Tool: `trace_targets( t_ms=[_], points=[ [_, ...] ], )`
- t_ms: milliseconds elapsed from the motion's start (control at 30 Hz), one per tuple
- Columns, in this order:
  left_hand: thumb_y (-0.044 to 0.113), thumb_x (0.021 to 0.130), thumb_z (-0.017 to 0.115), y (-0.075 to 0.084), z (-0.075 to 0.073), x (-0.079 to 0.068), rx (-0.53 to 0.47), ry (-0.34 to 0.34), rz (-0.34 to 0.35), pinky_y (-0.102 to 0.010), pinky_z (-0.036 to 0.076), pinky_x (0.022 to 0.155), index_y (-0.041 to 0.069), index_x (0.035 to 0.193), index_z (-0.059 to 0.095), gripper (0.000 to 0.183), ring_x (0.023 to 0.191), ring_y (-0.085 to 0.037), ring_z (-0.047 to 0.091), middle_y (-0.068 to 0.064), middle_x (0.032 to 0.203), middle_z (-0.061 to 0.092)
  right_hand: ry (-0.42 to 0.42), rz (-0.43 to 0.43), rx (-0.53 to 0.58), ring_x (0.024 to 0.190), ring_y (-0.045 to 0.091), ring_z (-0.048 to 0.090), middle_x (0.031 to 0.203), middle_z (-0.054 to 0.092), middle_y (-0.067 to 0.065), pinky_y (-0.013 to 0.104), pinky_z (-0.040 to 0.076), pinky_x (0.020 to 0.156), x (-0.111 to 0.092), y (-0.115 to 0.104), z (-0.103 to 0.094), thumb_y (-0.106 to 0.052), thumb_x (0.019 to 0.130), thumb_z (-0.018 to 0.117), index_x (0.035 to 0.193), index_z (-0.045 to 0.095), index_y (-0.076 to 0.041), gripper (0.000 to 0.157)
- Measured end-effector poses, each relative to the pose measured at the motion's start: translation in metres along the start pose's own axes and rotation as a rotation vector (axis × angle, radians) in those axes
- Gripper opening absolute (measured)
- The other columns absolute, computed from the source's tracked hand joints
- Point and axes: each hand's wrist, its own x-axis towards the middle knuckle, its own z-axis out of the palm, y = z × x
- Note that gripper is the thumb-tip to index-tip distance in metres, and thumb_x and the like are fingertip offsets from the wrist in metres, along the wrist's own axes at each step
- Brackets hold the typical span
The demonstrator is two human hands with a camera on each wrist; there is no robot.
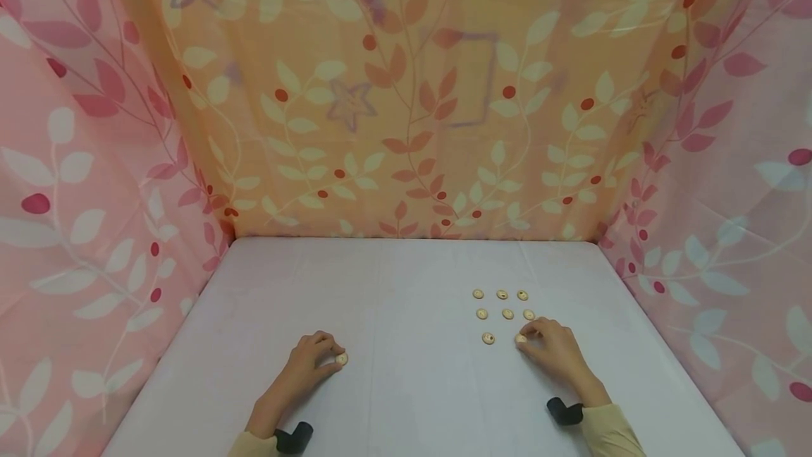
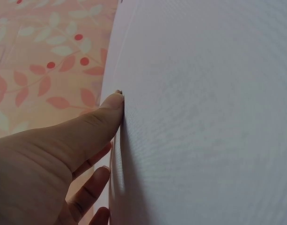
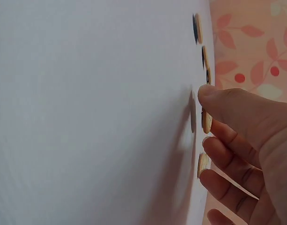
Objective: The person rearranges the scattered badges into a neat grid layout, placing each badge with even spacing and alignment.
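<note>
In the head view my left hand (image 1: 312, 362) pinches a small round wooden disc (image 1: 342, 359) between thumb and fingers, low over the left half of the table. The left wrist view shows the thumb (image 2: 113, 102) and curled fingers, with that disc mostly hidden. My right hand (image 1: 557, 350) pinches another pale wooden disc (image 1: 521, 338) at its fingertips, level with the front row of discs. Beside it lies a front-row disc (image 1: 488, 338) with a dark mark. The right wrist view has the right hand (image 3: 246, 136) close to discs seen edge-on, such as one disc (image 3: 203, 164) below the thumb.
Behind the right hand, similar discs lie in two rows of three, a middle-row disc (image 1: 507, 314) and a back-row disc (image 1: 502, 295) among them. A white-covered table (image 1: 406, 400) meets patterned curtains (image 1: 412, 161) at the back and both sides.
</note>
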Motion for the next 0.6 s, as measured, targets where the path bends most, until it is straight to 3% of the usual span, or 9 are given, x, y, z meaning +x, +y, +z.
trace_targets(
  t_ms=[600],
  points=[
    [0.021,0.075,0.076,0.001,0.000,0.000,-0.011,-0.002,-0.010,-0.049,0.037,0.087,0.024,0.089,0.066,0.018,0.100,-0.020,0.049,0.013,0.098,0.054,-0.056,0.087,0.048,0.086,0.020,0.060,0.087,0.064,-0.003,0.043,0.045,0.077,-0.002,0.035,-0.013,-0.029,0.077,0.075,0.091,0.067,-0.015,0.021]
  ],
)
